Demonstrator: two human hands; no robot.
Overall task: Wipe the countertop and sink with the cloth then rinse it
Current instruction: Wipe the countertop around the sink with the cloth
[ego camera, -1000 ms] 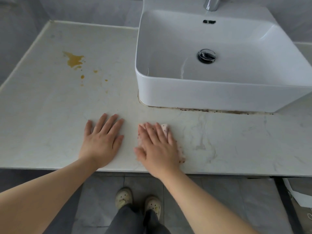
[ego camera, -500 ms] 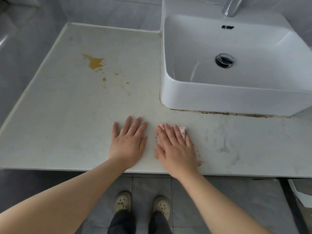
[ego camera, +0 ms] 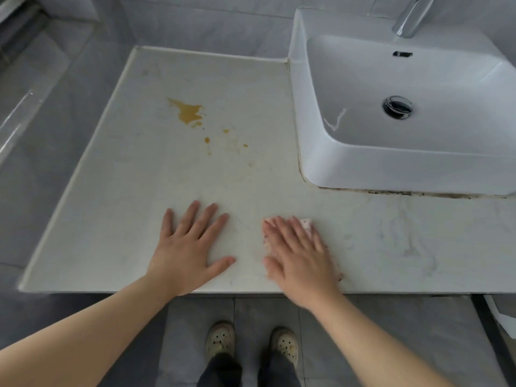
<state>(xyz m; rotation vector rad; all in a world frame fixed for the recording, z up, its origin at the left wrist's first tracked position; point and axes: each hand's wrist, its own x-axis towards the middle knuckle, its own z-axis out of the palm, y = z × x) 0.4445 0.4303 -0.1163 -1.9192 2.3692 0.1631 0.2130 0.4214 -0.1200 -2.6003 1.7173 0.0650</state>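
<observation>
Head view. Right hand (ego camera: 300,263) flat, fingers straight, pressing the cloth (ego camera: 306,224) onto the countertop (ego camera: 111,219) near its front edge, likely for wiping pressure. Left hand (ego camera: 187,252) spread, empty, flat just beside it, probably bracing. Stain (ego camera: 190,113) lies farther back with nothing in between. Sink (ego camera: 363,169) stands at right rear.
</observation>
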